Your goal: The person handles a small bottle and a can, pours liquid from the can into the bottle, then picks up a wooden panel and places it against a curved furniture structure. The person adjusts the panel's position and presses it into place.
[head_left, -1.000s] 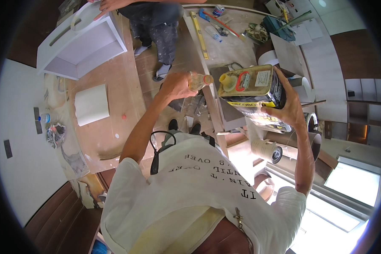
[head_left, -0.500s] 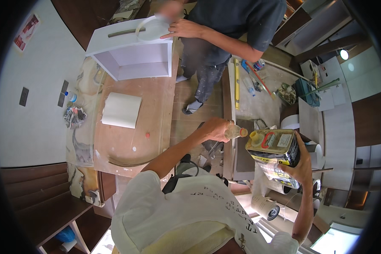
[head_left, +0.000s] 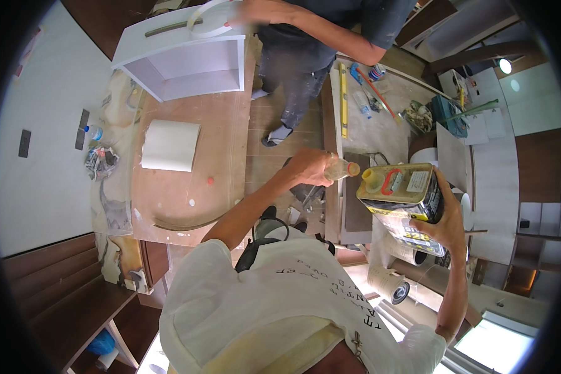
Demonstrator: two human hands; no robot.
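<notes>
While left fingers [head_left: 321, 178] grip the bottle [head_left: 340, 169], a level [head_left: 343, 101] lies beyond.

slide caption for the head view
Left hand holding a bottle near the yellow spout of a rectangular can in the right hand.

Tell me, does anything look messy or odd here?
Yes, a bit: whitish spots mark the brown board, maybe drips, and a crumpled bundle lies beyond its left edge. The metal can in the right hand has a dirty-looking, stained top. I can't make out any wet spill.
</notes>
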